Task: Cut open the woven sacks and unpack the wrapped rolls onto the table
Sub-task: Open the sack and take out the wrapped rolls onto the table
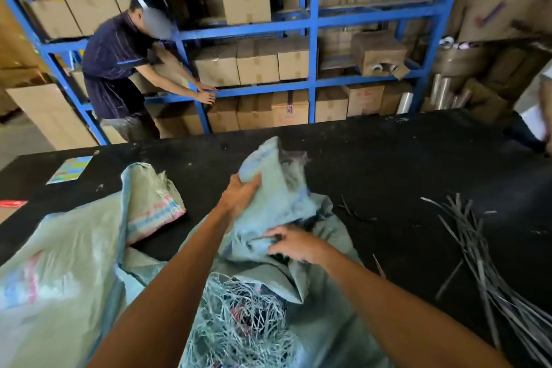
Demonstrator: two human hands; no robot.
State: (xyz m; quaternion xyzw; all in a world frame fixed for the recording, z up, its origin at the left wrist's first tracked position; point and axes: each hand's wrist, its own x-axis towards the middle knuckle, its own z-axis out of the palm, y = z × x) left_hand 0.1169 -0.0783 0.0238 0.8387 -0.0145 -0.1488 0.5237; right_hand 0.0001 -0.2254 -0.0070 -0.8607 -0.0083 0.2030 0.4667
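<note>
A grey-green woven sack [283, 197] stands bunched up on the black table [403, 164] in front of me. My left hand [239, 196] grips the sack's raised upper fold. My right hand [294, 243] lies lower on the crumpled cloth, fingers spread and bent into it beside a dark gap. A frayed, cut edge of loose threads [239, 323] hangs between my forearms, with something dark and red behind it. No wrapped roll shows plainly. A second sack [68, 263] with pink and blue stripes lies flat at the left.
Cut grey straps [478, 251] lie scattered at the right of the table. A coloured card [70, 169] lies at the far left. Behind the table a person [119, 69] reaches into blue shelving [312, 54] full of cardboard boxes.
</note>
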